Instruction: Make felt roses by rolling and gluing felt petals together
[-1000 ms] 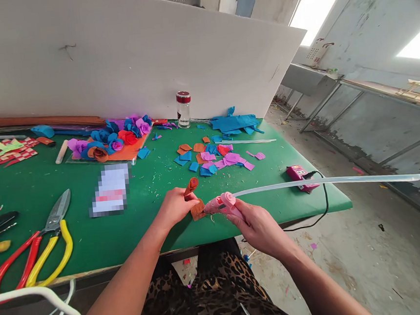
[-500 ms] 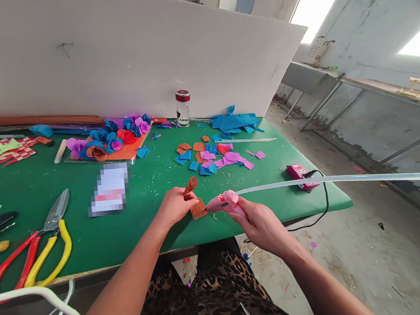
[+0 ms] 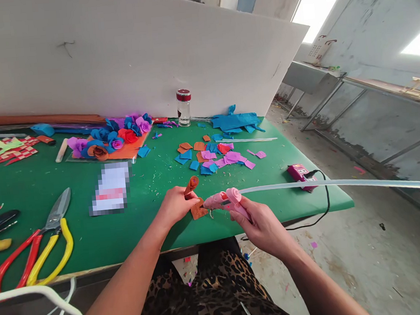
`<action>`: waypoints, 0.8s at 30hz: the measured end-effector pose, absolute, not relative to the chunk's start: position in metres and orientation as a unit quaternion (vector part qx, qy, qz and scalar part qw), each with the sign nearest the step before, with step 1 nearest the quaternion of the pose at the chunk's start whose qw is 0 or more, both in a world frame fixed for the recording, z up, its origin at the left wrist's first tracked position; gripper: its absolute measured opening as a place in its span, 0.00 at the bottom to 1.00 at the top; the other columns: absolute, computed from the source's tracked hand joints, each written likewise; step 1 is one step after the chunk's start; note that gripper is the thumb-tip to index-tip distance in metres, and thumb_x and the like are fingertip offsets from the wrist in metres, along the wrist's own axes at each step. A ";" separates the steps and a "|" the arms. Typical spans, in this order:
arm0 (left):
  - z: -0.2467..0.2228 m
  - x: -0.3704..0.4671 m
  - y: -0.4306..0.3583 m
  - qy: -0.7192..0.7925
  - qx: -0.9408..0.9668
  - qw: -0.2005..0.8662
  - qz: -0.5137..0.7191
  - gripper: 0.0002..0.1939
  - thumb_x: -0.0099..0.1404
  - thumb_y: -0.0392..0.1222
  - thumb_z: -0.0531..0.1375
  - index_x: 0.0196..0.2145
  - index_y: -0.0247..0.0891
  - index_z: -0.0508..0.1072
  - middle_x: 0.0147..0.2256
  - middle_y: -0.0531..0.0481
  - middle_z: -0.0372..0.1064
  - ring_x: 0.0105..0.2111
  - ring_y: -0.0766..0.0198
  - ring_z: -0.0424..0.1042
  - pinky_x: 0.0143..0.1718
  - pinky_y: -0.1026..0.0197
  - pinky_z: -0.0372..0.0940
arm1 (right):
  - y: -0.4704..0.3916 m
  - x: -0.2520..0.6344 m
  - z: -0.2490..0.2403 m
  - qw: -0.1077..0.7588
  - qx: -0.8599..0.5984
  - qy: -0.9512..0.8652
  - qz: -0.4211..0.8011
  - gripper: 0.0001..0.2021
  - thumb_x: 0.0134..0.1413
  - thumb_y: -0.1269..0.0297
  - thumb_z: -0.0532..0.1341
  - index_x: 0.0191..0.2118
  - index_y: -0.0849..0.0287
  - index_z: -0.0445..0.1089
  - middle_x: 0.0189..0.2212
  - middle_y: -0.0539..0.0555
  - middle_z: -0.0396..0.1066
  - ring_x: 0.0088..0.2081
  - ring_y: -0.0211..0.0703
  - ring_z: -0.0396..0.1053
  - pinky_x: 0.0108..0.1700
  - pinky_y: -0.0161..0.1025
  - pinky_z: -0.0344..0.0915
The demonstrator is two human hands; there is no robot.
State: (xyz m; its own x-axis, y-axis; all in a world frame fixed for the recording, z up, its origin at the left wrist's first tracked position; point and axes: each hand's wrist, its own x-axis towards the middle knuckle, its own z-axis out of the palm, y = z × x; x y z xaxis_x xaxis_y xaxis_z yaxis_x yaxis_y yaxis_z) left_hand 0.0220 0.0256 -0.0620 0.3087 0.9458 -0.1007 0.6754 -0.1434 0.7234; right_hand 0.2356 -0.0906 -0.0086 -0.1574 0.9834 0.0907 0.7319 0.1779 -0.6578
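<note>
Near the table's front edge, my left hand (image 3: 175, 207) is closed on a brown paper piece (image 3: 199, 210), with a rolled brown part (image 3: 191, 184) standing up from the same hand. My right hand (image 3: 265, 223) is wrapped round the handle of a pink glue gun (image 3: 228, 199). The gun's tip lies over the right side of the brown paper piece; whether they touch is hard to tell. A long clear glue stick (image 3: 293, 185) runs out of the gun's back to the right. Beyond my hands lie loose purple paper petals (image 3: 232, 157) with blue, brown and red ones.
The green table (image 3: 154, 236) holds red-and-yellow-handled shears (image 3: 58, 210) at left, paper flowers (image 3: 114, 136) behind them, a lidded glass jar (image 3: 184, 108) by the white board (image 3: 149, 55), blue paper (image 3: 234, 121) and a magenta box (image 3: 300, 176) with a black cord.
The glue gun has tilted and shifted slightly left, its tip now further over the brown paper piece. My left hand has hardly moved.
</note>
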 end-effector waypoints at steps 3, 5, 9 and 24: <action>-0.061 0.022 0.025 0.555 0.730 0.348 0.195 0.08 0.52 0.44 0.60 0.22 0.40 0.79 0.24 0.51 0.76 0.28 0.60 0.72 0.28 0.62 0.58 | -0.090 0.235 -0.010 0.249 -0.594 -0.723 0.249 0.13 0.65 0.58 0.51 0.44 0.59 0.68 0.28 0.52 0.70 0.26 0.39 0.62 0.28 0.34 0.53; -0.059 0.022 0.025 0.555 0.731 0.348 0.194 0.09 0.52 0.43 0.60 0.22 0.40 0.79 0.24 0.51 0.76 0.28 0.60 0.73 0.28 0.62 0.58 | -0.089 0.234 -0.013 0.243 -0.590 -0.725 0.260 0.13 0.65 0.58 0.51 0.45 0.59 0.68 0.29 0.52 0.71 0.26 0.39 0.64 0.29 0.34 0.54; -0.058 0.022 0.025 0.550 0.738 0.341 0.189 0.09 0.53 0.43 0.59 0.22 0.39 0.78 0.24 0.50 0.76 0.28 0.60 0.72 0.28 0.62 0.58 | -0.087 0.230 -0.017 0.229 -0.594 -0.729 0.251 0.12 0.64 0.59 0.51 0.43 0.60 0.68 0.30 0.53 0.72 0.28 0.41 0.66 0.30 0.34 0.55; -0.062 0.021 0.026 0.547 0.735 0.350 0.197 0.08 0.52 0.42 0.60 0.22 0.40 0.79 0.24 0.51 0.77 0.28 0.60 0.73 0.29 0.62 0.59 | -0.086 0.227 -0.017 0.213 -0.587 -0.742 0.242 0.14 0.65 0.60 0.51 0.50 0.59 0.67 0.33 0.55 0.75 0.30 0.44 0.69 0.31 0.34 0.55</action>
